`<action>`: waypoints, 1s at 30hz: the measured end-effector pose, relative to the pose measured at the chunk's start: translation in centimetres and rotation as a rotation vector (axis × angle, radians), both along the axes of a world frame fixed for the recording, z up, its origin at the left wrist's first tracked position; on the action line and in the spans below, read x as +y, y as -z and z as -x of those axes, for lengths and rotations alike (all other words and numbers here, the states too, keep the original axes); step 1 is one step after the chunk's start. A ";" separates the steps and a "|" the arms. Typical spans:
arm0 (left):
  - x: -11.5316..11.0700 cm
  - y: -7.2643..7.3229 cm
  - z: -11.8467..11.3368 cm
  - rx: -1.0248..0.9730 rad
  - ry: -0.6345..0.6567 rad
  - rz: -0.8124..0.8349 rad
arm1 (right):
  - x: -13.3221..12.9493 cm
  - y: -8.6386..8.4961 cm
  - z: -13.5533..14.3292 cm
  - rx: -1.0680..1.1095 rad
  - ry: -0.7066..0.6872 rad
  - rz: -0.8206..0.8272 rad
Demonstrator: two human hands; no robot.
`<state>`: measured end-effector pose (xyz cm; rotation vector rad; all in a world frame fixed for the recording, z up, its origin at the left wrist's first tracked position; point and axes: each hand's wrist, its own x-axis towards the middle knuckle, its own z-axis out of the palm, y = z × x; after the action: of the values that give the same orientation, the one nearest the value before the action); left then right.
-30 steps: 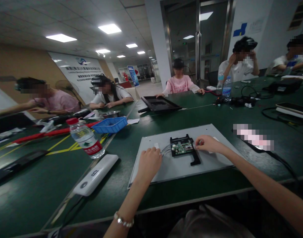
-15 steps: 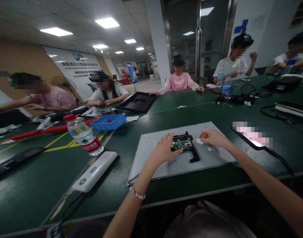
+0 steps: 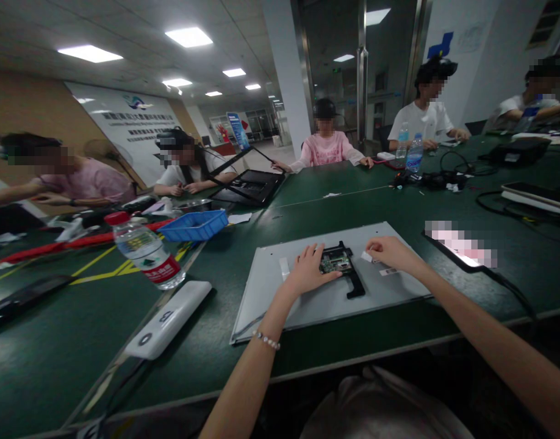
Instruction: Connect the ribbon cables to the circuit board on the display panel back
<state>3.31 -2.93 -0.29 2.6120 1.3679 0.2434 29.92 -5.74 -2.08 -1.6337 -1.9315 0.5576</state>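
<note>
Green table (image 3: pixel 207 353), grey panel (image 3: pixel 316 311) flat on it. Board (image 3: pixel 338 263) partly under my left hand (image 3: pixel 307 271), thumb wide of the fingers, by its near edge. My right hand (image 3: pixel 388 250): fingertips pinched on a white tab (image 3: pixel 366 256), just right of the board. Bracket (image 3: pixel 357 286) right of left thumb.

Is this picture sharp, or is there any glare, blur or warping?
In the head view, the ceiling lights burn out to white, the green table catches pale sheen at left, and shapes look stretched toward the edges; also in the head view, the circuit board by the left hand is visible, but its fine parts are too soft to read.
</note>
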 end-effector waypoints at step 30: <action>1.4 0.3 -0.1 -0.082 -0.108 -0.067 | -0.6 -0.1 0.8 -0.145 -0.169 -0.134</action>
<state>3.43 -1.49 -0.61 2.5526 1.4993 0.4143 29.07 -6.37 -2.00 -1.4720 -2.1780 0.3733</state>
